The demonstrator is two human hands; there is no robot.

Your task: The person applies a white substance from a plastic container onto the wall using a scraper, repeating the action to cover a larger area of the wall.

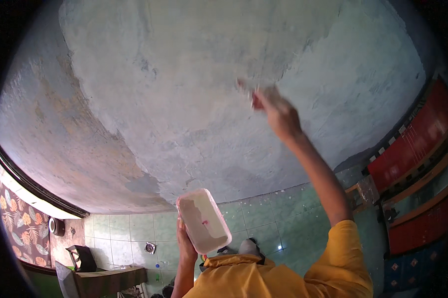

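Observation:
My right hand (283, 119) is raised against the wall (184, 99), its fingers closed round a paintbrush (256, 101) with a reddish part. Motion smears the brush and fingertips, and whether the tip touches the wall is hard to tell. Pale whitish paint covers most of the wall, with rough brownish and grey patches at the left. Low in front of me, my left hand (186, 244) grips a rectangular pinkish-white tub (221, 213) by its left side. Pale paint coats the inside of the tub, and a small pink mark shows in it.
Green tiles (293, 223) cover the floor below the wall. A red wooden cabinet (412, 144) stands along the right. At the lower left are a brown table (102, 283), a black object (82, 259) and a leaf-patterned curtain (15, 213). A small ashtray-like item (150, 247) lies on the floor.

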